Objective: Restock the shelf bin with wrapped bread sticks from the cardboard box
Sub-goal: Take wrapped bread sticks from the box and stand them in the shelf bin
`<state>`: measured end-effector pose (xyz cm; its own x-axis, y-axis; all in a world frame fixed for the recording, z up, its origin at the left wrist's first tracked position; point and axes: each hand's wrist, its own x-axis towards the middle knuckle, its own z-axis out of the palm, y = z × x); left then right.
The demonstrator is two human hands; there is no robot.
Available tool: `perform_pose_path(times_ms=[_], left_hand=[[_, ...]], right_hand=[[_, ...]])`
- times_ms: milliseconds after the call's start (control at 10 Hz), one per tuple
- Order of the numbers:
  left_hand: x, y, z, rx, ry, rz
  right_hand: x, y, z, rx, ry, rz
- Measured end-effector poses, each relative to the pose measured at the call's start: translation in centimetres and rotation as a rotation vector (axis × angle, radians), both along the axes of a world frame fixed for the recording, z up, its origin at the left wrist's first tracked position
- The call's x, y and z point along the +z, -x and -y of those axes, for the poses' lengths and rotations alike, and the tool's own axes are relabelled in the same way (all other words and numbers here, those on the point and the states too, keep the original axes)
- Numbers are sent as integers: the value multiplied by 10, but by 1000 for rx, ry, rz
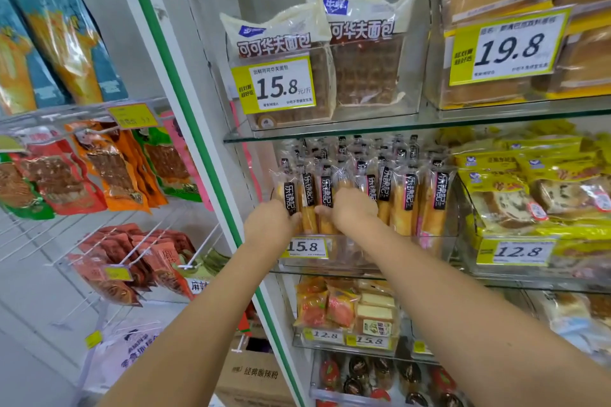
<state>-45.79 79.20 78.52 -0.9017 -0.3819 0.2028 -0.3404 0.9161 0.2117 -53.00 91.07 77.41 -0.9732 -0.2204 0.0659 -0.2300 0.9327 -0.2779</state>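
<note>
On the middle glass shelf [496,281], settling wrapped bread sticks [408,205] upright in the clear bin [344,258], already packed rows deep. Gripping front-row sticks with left hand [269,225] and right hand [353,211], thumbs across wrappers. Seems nearly finished; cannot see into the cardboard box [254,377] below.

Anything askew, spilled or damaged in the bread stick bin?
Nothing stands out. The bread sticks stand upright in rows in the shelf bin; left hand and right hand hold front-row sticks. No spill visible.
</note>
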Motion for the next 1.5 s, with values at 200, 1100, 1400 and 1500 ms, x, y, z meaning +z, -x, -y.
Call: perform_pose_path(times_ms=[200, 1100, 1400, 1500], left_hand=[[-61, -70, -17, -338, -422, -200], [-721, -131, -40, -146, -500, 791], [-922, -106, -32, -384, -272, 910], [-967, -100, -36, -444, -263, 862]], right_hand=[[-15, -50, -40, 96, 438, -278], [-709, -158, -172, -209, -15, 890], [-899, -117, -120, 140, -22, 836], [-946, -108, -103, 262, -20, 844]])
